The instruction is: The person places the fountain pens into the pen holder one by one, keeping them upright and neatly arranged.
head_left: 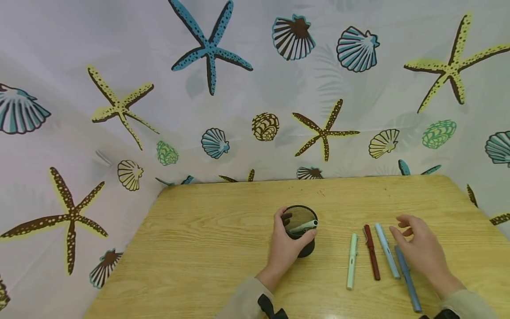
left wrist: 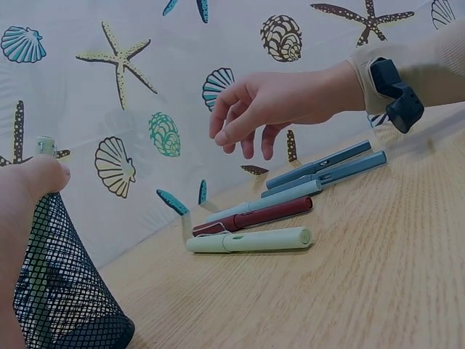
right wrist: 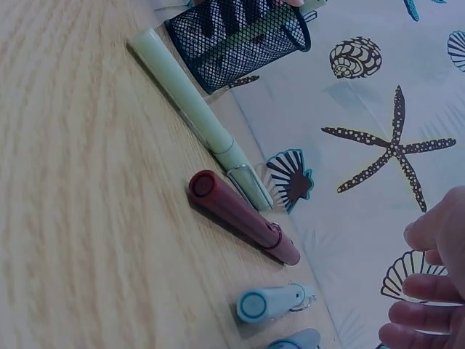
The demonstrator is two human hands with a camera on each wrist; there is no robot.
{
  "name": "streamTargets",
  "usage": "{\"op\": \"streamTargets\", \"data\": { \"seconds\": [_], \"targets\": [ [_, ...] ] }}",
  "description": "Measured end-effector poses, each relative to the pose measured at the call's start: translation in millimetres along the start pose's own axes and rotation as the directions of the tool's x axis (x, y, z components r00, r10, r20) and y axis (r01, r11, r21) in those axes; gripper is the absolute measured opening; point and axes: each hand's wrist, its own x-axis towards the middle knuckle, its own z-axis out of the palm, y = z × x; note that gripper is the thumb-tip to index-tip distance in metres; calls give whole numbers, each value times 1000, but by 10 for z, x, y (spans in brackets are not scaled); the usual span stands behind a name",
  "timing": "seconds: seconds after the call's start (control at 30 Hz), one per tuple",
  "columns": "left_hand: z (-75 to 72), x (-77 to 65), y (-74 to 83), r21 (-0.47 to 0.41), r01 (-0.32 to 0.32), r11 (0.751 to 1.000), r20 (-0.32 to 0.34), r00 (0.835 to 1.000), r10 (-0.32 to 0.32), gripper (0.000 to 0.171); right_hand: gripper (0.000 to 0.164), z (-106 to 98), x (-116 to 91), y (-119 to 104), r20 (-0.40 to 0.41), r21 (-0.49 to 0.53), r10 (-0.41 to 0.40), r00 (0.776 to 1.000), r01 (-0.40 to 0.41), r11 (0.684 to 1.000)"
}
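Note:
My left hand (head_left: 284,246) grips a black mesh pen cup (head_left: 306,251), with the thumb on the near side of its rim and the fingers round the far side. A pale green pen (head_left: 303,227) leans inside the cup. To the right, a light green pen (head_left: 352,261), a dark red pen (head_left: 372,252), a light blue pen (head_left: 387,251) and a darker blue pen (head_left: 408,279) lie side by side. In the left wrist view, a second darker blue pen (left wrist: 320,165) lies beside them. Above the blue pens hovers my right hand (head_left: 422,246), fingers loosely bent, holding nothing.
A wooden table (head_left: 191,248) carries everything. White cloth (head_left: 239,93) printed with starfish and shells hangs behind it and along both sides. Each wrist wears a small black camera, such as the right wrist camera (left wrist: 398,94).

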Motion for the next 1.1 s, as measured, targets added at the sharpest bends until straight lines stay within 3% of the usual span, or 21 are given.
{"op": "streamTargets", "data": {
  "seconds": [0.73, 1.1],
  "targets": [
    [13, 14, -2, 1, 1, 1000, -3, 1000, -1, 87, 44, -222, -82, 289, 133, -61, 130, 983, -123, 991],
    [23, 20, -11, 16, -8, 1000, -4, 1000, 8, 88, 50, -297, -125, 415, 232, -126, 227, 946, -202, 971]
  ]
}}
